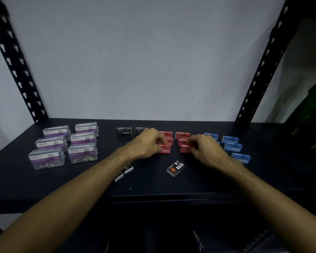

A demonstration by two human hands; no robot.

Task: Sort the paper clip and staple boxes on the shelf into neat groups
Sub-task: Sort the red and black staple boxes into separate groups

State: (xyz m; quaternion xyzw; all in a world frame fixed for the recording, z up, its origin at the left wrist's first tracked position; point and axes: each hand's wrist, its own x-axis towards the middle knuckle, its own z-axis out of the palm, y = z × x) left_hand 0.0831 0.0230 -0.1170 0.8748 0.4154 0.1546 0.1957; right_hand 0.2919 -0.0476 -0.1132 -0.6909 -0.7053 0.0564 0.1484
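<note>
A pale wall [144, 61] stands behind a dark shelf [80, 187], with black posts full of holes at the far left [16, 64] and far right [263, 66]. The near part of the shelf has lots of bare room, and so does the strip along the far edge.

Six clear paper clip boxes [66, 145] sit in two tidy rows on the left. Two black staple boxes [124, 131] stand side by side at the far middle. Red staple boxes [182, 135] make two short rows in the middle. Blue staple boxes [233, 147] sit on the right.

The left hand [146, 143] pinches the nearest red box [165, 149] of the left row. The right hand [206, 150] pinches the nearest red box [184, 149] of the right row.

One black box [175, 168] lies alone, turned crooked, near the hands. Two more boxes [124, 173] peek out from under the left arm.
</note>
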